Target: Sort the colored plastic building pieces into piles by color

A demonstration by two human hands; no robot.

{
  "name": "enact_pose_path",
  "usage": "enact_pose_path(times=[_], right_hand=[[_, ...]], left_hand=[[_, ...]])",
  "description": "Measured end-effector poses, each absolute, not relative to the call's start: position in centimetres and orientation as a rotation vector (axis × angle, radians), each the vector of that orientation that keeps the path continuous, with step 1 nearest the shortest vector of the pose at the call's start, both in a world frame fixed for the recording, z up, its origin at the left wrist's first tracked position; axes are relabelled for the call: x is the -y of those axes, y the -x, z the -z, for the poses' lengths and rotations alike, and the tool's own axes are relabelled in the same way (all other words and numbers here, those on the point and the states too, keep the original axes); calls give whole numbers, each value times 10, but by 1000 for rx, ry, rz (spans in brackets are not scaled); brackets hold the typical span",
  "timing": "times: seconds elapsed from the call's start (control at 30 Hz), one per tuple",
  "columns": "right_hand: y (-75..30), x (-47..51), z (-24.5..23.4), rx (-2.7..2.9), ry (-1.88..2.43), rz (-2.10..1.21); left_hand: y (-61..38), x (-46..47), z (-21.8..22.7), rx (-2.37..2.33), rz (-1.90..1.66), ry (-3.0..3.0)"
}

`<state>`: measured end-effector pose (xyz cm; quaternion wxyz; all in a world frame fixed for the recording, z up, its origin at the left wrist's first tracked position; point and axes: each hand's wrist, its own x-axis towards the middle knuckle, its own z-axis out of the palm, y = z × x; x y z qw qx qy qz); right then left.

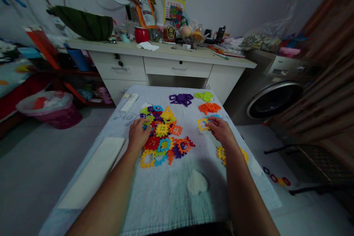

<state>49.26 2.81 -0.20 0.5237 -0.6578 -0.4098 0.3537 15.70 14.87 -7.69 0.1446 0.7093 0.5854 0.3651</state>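
My left hand (138,133) is at the left edge of a mixed heap of plastic interlocking building pieces, thumb and forefinger curled about a green building piece (149,118). The heap holds red, blue, orange and purple pieces, with a yellow gridded square (162,129) on top. Over the right side of the table, my right hand (222,129) pinches a yellow building piece (202,124), a square frame with toothed edges. Just beyond its fingers shows a blue piece (214,116). Yellow pieces (220,153) lie partly hidden under my right forearm.
Sorted piles lie farther back: purple (181,99), light green (204,96) and orange (209,108). A white box (129,103) and a long white board (92,173) lie along the cloth-covered table's left side. Beyond stand a cluttered desk (177,57) and a washing machine (272,92).
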Motion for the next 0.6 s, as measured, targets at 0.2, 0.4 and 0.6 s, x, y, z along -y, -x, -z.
enact_pose_path(times=[0.2, 0.4, 0.6], right_hand=[[-534, 15, -2, 981, 1680, -704], [-563, 58, -1, 1051, 1869, -637], [-561, 71, 8, 1233, 1976, -643]], left_hand=[[-158, -148, 76, -1694, -1020, -2076], [-158, -149, 77, -1721, -989, -2086], [-158, -147, 76, -1723, -964, -2108]])
